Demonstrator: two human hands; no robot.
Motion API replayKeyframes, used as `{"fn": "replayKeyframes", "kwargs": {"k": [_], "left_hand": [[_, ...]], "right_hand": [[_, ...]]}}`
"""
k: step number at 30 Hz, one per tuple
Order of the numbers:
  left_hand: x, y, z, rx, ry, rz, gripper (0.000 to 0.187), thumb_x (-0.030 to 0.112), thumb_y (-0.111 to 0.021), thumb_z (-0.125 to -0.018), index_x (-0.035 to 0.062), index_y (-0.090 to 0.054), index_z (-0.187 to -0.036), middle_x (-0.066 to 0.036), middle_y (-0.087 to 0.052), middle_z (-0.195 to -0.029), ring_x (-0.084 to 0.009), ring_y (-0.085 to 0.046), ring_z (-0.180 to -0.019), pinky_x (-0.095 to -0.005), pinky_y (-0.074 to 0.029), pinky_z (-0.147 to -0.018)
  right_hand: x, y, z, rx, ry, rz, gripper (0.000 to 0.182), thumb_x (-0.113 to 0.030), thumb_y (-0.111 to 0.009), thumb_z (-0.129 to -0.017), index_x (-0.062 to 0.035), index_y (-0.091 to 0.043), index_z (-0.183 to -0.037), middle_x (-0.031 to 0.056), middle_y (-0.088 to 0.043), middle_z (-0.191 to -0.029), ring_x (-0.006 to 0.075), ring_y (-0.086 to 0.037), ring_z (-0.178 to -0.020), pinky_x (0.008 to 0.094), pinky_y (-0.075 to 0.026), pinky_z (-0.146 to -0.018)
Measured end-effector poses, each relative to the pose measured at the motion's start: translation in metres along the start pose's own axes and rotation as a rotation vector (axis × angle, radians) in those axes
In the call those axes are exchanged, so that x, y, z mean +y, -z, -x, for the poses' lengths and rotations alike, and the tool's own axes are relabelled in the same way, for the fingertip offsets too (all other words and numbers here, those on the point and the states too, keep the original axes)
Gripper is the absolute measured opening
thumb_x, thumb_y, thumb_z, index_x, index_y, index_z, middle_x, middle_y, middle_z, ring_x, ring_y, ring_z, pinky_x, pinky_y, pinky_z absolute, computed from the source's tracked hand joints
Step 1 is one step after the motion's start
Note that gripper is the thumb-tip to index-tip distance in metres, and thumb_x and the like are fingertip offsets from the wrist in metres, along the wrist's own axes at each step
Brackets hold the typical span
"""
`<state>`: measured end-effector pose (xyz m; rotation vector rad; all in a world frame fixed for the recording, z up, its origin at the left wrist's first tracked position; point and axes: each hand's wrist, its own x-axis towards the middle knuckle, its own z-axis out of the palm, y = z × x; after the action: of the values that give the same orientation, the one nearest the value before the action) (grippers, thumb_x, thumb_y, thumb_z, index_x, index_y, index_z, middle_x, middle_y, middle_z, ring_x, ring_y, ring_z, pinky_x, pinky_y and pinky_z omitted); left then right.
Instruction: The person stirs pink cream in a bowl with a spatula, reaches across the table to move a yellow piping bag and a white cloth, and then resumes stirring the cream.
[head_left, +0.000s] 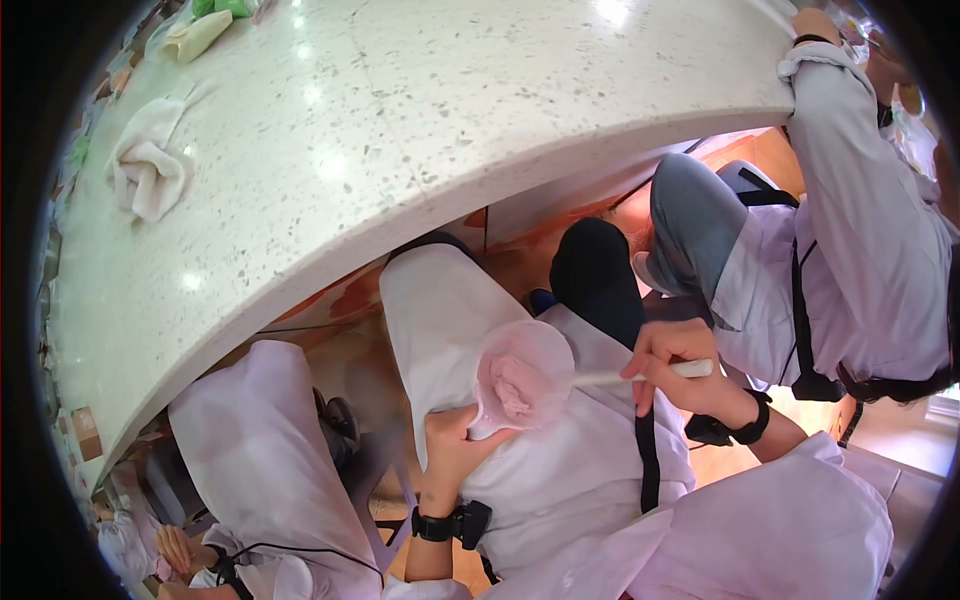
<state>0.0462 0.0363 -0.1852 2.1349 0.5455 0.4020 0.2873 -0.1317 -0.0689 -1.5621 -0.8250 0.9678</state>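
My left hand (pixel 455 450) is closed on the near edge of a pale, translucent mixing bowl (pixel 553 350), held over my lap and tilted so its inside shows. A soft, lumpy pink paste (pixel 514 388) lies in the bowl. In my right hand (pixel 672 365) the fingers are wrapped round the white handle of a spatula (pixel 692 369). Its shaft points left into the bowl, and its far end is blurred at the bowl's right side. Dark bands with small black boxes sit on both my wrists.
A speckled white counter (pixel 400 150) curves across the top, its edge in front of my knees. A crumpled white cloth (pixel 148 160) lies on it at left. Another person's sleeve (pixel 860 160) is close on my right; another person's hand (pixel 175 548) shows at lower left.
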Motion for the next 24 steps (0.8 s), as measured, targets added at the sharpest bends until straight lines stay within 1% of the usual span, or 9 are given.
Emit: {"fn": "replayKeyframes", "kwargs": {"k": [2,5,9,10,13,14,17,22,24], "left_hand": [[0.003,0.004,-0.003,0.004,0.006,-0.019,0.052,0.034,-0.088,-0.057,0.0061,-0.045,-0.054,-0.011,-0.039,-0.048,-0.0271,-0.039,-0.041,-0.0322,-0.032,-0.042],[0.003,0.003,-0.003,0.032,-0.051,-0.061,0.051,0.034,-0.088,-0.058,0.0060,-0.045,-0.054,-0.010,-0.039,-0.047,-0.0266,-0.038,-0.040,-0.0323,-0.032,-0.042],[0.009,0.006,0.001,0.023,-0.081,-0.074,0.051,0.033,-0.088,-0.058,0.0061,-0.045,-0.054,-0.010,-0.039,-0.047,-0.0268,-0.037,-0.040,-0.0325,-0.032,-0.043],[0.009,0.005,0.001,0.006,-0.073,-0.052,0.051,0.033,-0.088,-0.058,0.0061,-0.045,-0.054,-0.010,-0.039,-0.047,-0.0268,-0.037,-0.040,-0.0324,-0.032,-0.042],[0.011,0.005,-0.006,-0.005,0.026,0.003,0.051,0.032,-0.088,-0.057,0.0058,-0.045,-0.055,-0.010,-0.040,-0.048,-0.0271,-0.038,-0.040,-0.0319,-0.032,-0.043],[0.012,0.005,-0.007,0.001,0.078,0.017,0.050,0.032,-0.088,-0.057,0.0057,-0.045,-0.055,-0.010,-0.041,-0.048,-0.0272,-0.038,-0.040,-0.0317,-0.033,-0.043],[0.002,0.003,-0.004,0.002,0.021,0.011,0.050,0.032,-0.088,-0.058,0.0051,-0.045,-0.056,-0.011,-0.042,-0.049,-0.0275,-0.039,-0.041,-0.0315,-0.033,-0.043],[0.006,0.009,-0.005,-0.006,-0.006,-0.010,0.050,0.030,-0.087,-0.058,0.0048,-0.045,-0.056,-0.012,-0.043,-0.051,-0.0287,-0.040,-0.043,-0.0322,-0.034,-0.043],[0.005,0.010,-0.004,-0.036,-0.021,0.008,0.049,0.030,-0.088,-0.058,0.0048,-0.045,-0.056,-0.012,-0.043,-0.051,-0.0288,-0.040,-0.043,-0.0322,-0.035,-0.043]], "right_hand": [[0.010,-0.007,-0.013,0.022,0.304,0.164,0.021,0.005,-0.053,-0.082,-0.0003,-0.053,-0.062,0.0090,-0.059,-0.067,0.0136,-0.060,-0.054,0.0247,-0.048,-0.049],[0.047,-0.041,-0.010,0.022,0.260,0.196,0.019,0.005,-0.055,-0.081,-0.0004,-0.055,-0.063,0.0070,-0.056,-0.063,0.0143,-0.056,-0.053,0.0266,-0.045,-0.049],[0.024,-0.029,0.006,-0.128,0.102,0.157,0.023,0.004,-0.049,-0.082,-0.0011,-0.050,-0.059,0.0093,-0.059,-0.062,0.0142,-0.061,-0.049,0.0252,-0.050,-0.053],[0.014,-0.019,0.005,-0.139,-0.052,0.083,0.025,0.003,-0.047,-0.083,-0.0014,-0.049,-0.058,0.0096,-0.060,-0.064,0.0142,-0.061,-0.046,0.0241,-0.050,-0.047],[-0.009,-0.001,-0.013,0.010,-0.180,-0.054,0.026,0.003,-0.045,-0.084,-0.0007,-0.049,-0.058,0.0117,-0.062,-0.066,0.0148,-0.062,-0.046,0.0224,-0.047,-0.042],[-0.012,-0.001,-0.018,0.016,-0.136,0.002,0.025,0.003,-0.045,-0.084,0.0011,-0.049,-0.059,0.0141,-0.063,-0.068,0.0154,-0.062,-0.047,0.0231,-0.048,-0.043],[0.023,-0.028,-0.026,0.087,0.293,0.068,0.018,0.006,-0.049,-0.081,0.0035,-0.052,-0.064,0.0075,-0.058,-0.063,0.0137,-0.063,-0.049,0.0220,-0.046,-0.042],[0.029,-0.050,-0.013,0.013,-0.171,-0.231,0.018,0.006,-0.050,-0.080,0.0014,-0.052,-0.062,0.0075,-0.057,-0.062,0.0132,-0.063,-0.052,0.0242,-0.051,-0.051],[0.027,-0.031,-0.012,-0.159,-0.017,-0.106,0.019,0.005,-0.051,-0.078,0.0000,-0.051,-0.060,0.0054,-0.055,-0.057,0.0125,-0.060,-0.049,0.0242,-0.049,-0.048]]}}
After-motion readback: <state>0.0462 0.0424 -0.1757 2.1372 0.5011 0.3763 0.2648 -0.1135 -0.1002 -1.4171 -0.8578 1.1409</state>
